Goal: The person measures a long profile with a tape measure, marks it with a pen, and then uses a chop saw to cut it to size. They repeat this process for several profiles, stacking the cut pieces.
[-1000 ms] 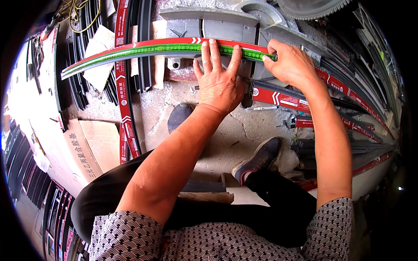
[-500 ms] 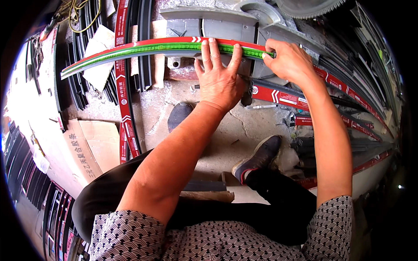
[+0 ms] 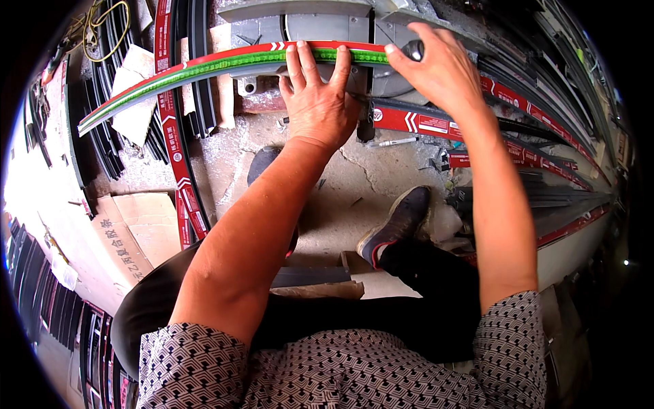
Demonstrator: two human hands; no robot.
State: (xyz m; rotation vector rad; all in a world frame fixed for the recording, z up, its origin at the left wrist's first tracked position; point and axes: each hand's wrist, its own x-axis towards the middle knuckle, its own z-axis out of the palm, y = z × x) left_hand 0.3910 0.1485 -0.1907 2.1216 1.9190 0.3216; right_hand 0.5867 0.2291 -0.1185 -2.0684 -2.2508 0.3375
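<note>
A long strip (image 3: 225, 63), red along its far edge, bright green in the middle and grey along the near edge, lies across the grey metal machine bed. My left hand (image 3: 315, 102) rests on it with the fingers spread and pressed flat over its right part. At the strip's right end, my right hand (image 3: 443, 71) has its thumb and fingers around a black rounded handle (image 3: 413, 50). Most of that handle is hidden by the hand. What the handle joins to cannot be made out.
Red-labelled black strips (image 3: 429, 125) lie to the right, with more bundled strips (image 3: 192, 88) at the left. A flattened cardboard box (image 3: 136, 228) and a pen (image 3: 394, 142) are on the floor near my shoes (image 3: 402, 221). A yellow cord (image 3: 105, 34) lies far left.
My right hand has let go of the strip's right end and taken the black handle. My left hand stays on the strip. The view has shifted, and the toothed round blade no longer shows.
</note>
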